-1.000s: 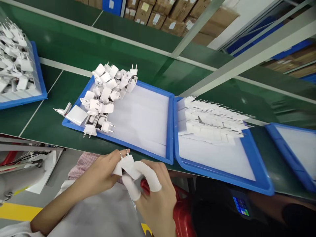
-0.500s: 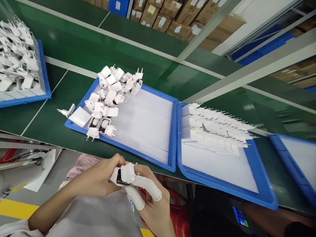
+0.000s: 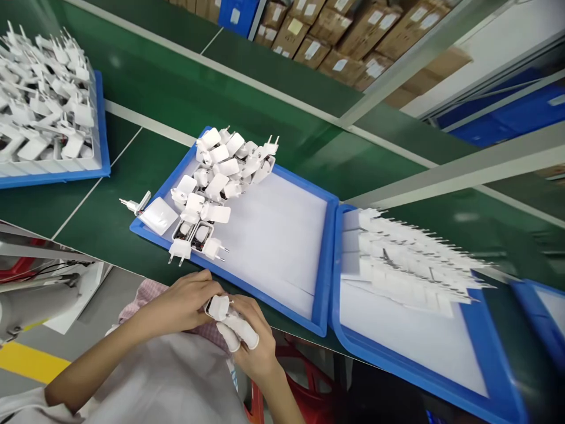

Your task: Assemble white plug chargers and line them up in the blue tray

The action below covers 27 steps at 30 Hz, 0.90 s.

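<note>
My left hand grips the side of a white charger in front of the table edge. My right hand closes on the same charger from the other side. White finger covers sit on two of its fingers. The charger's plug end faces up, and a dark gap shows at its left edge. Beyond my hands, a blue-rimmed tray bears a heap of white chargers, several with their plug ends hanging loose from the housings.
At right, a second blue tray carries rows of chargers with pins up. A full bin of white plug parts stands at left. One charger lies across the near tray's left rim. A red stool is below the table.
The camera view has shifted, so the trays appear farther right and lower. My hands and the charger have come closer to the table edge, and less of the charger's dark inside shows.
</note>
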Available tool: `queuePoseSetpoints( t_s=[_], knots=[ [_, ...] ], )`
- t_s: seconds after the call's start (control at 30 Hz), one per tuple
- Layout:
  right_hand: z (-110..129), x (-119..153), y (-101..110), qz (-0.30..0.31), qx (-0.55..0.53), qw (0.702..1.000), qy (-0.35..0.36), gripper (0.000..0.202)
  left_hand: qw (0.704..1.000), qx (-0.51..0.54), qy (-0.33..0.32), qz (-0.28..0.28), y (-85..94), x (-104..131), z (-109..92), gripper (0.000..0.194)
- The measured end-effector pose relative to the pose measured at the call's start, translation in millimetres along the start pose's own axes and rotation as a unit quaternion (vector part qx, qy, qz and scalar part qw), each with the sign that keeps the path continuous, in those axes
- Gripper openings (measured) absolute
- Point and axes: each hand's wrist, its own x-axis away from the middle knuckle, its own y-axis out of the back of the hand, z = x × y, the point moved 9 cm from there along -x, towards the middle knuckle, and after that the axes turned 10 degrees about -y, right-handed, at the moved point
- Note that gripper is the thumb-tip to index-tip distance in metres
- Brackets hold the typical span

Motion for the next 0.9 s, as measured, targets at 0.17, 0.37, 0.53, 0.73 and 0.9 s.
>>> queuePoseSetpoints(
  t_s=[0.17,0.37,0.53,0.73,0.9],
  knots=[
    [1.3,3.0,-11.9,0.046,0.059,0.997,0.000,0.061,0.997,0.037,0.064,-0.014,1.3,6.9,20.1,0.032],
    [6.0,-0.7,-12.6,0.076,0.157,0.985,0.013,0.061,0.968,0.221,0.119,0.022,-0.5,20.5,28.5,0.057],
    [11.6,2.4,-13.5,0.041,0.227,0.973,0.029,0.050,0.910,0.386,0.146,0.027,-9.1,27.3,32.8,0.048],
    [4.2,3.2,-7.8,-0.002,0.091,0.989,-0.119,0.037,0.892,0.417,0.173,-0.032,-16.1,22.7,39.1,0.042],
    [-5.5,-0.5,-9.1,0.010,0.009,0.974,-0.225,0.024,0.889,0.425,0.166,-0.035,-15.1,24.6,38.6,0.041]
  ],
)
